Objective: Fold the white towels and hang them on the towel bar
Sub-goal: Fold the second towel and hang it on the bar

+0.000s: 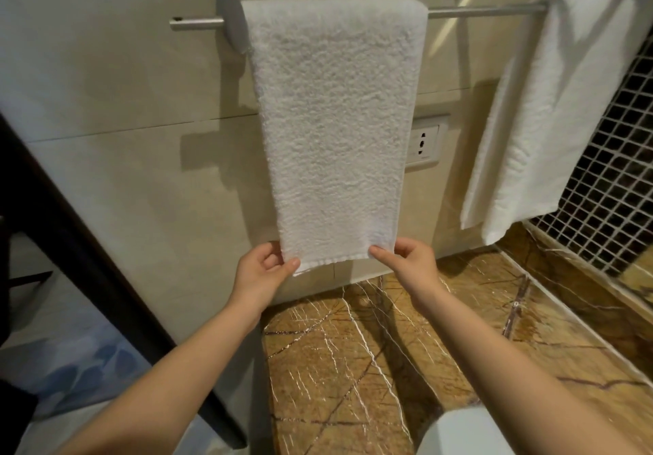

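A folded white towel (335, 129) hangs over the left part of a metal towel bar (484, 12) on the tiled wall. My left hand (265, 270) pinches its lower left corner between thumb and fingers. At the lower right corner, my right hand (406, 260) pinches the hem the same way. A second white towel (551, 111) hangs folded over the bar's right end, apart from both hands.
A wall socket (424, 143) sits behind the first towel's right edge. Below is a brown marble counter (406, 348) with a white basin rim (463, 433) at the bottom. A mosaic-tiled wall (615, 189) stands at the right, a dark door frame (81, 253) at the left.
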### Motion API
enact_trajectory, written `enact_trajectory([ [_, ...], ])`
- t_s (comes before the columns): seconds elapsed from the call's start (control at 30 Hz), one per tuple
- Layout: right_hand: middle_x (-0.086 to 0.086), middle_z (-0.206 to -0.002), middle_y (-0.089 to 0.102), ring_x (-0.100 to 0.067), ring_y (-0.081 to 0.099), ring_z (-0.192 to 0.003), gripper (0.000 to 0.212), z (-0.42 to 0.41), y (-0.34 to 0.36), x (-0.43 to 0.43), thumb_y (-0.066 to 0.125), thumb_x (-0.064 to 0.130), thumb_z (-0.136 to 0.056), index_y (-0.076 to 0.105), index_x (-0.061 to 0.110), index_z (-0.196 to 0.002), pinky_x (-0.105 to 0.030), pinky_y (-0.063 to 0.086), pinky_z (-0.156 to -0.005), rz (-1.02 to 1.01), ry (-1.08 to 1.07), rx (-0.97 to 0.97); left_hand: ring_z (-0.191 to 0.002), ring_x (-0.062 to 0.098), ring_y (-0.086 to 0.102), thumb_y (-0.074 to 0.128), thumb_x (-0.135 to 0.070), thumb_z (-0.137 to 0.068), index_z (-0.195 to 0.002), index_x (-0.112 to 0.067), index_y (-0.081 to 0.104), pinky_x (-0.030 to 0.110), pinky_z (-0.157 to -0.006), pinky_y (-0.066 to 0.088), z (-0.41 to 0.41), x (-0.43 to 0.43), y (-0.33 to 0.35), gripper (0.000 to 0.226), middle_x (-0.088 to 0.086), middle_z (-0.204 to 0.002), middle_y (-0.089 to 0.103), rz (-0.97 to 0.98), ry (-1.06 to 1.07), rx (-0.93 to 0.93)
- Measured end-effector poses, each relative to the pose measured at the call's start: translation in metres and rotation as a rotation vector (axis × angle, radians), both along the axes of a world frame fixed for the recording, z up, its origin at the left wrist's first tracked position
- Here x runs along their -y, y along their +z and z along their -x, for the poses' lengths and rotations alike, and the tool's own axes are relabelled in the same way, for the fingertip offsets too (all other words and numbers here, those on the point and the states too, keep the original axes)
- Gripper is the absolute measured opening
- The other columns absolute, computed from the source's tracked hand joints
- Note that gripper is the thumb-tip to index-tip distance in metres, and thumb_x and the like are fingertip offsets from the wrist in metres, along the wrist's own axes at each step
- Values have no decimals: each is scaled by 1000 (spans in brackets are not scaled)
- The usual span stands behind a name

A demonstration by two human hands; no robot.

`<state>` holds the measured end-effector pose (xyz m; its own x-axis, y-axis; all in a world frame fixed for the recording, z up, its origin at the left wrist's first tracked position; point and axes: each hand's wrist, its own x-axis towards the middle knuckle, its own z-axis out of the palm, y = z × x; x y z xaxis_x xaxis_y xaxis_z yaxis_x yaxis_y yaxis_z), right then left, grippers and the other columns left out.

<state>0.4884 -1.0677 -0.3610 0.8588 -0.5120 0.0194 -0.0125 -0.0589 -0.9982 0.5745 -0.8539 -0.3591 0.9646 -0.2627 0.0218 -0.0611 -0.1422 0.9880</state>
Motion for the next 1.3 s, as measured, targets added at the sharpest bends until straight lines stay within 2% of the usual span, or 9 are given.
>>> enact_trajectory([
  [0.1,-3,-98,74,-18,69,-94,22,-4,-9,-5,75,14,-77,72,12,-98,-35,54,-90,-127,-86,18,-79,0,66,66,1,-83,-108,1,59,9,-63,49,3,2,1,26,8,-100,70,9,-9,-12],
  [0.27,-3,-117,67,-20,61,-110,71,-9,-27,-43,78,35,-64,54,8,-126,-34,45,-95,-589,17,-115,-78,3,69,70,4,-78,-102,-5,61,13,-65,52,4,2,2,27,1,-92,72,5,-49,-19],
  [0.43,-4,-97,74,-17,67,-99,40,-26,-12,-96,73,32,-74,63,6,-103,-35,52,-94,-789,235,-116,-65,6,64,77,2,-71,-82,-16,61,20,-63,51,1,-1,5,26,-1,-77,69,-116,0,124],
  [0.6,-11,-108,71,-22,66,-104,45,-42,-8,-122,72,20,-79,59,2,-118,-39,47,-101,-929,147,-51,-85,13,62,81,-12,-66,-94,-27,58,25,-78,51,0,-10,27,40,0,-94,66,-279,-92,281],
  [0.73,-13,-95,71,-22,68,-86,37,-43,-7,-122,71,7,-78,56,0,-111,-28,59,-66,-1030,106,-37,-89,8,56,64,-19,-61,-113,-25,51,8,-80,43,-1,-25,88,53,2,-107,61,-231,-82,497],
  [0.83,-13,-77,70,-23,67,-77,30,-40,2,-120,71,-2,-74,51,1,-96,-26,59,-62,-1004,129,-88,-88,8,58,60,-9,-69,-110,-20,58,11,-82,44,4,-32,155,43,3,-104,64,-260,-60,867],
  [1.03,-14,-80,67,-22,65,-78,30,-35,5,-114,68,-3,-80,44,5,-96,-29,56,-70,-872,177,-147,-94,20,55,60,-6,-77,-105,-7,63,27,-80,39,10,-27,258,29,6,-98,63,-522,-36,1492],
  [1.13,-16,-87,66,-23,64,-82,30,-34,5,-111,69,-1,-80,46,4,-98,-31,55,-77,-881,173,-132,-93,24,57,61,-14,-83,-109,-11,63,27,-74,36,-3,-20,283,27,8,-103,63,-717,-93,1489],
  [1.3,-10,-79,67,-17,61,-73,31,-34,-3,-111,75,14,-78,48,11,-93,-27,52,-71,-707,185,-121,-74,9,51,73,-12,-79,-106,-12,71,26,-69,39,-11,-16,293,27,5,-99,70,-756,-189,1435],
])
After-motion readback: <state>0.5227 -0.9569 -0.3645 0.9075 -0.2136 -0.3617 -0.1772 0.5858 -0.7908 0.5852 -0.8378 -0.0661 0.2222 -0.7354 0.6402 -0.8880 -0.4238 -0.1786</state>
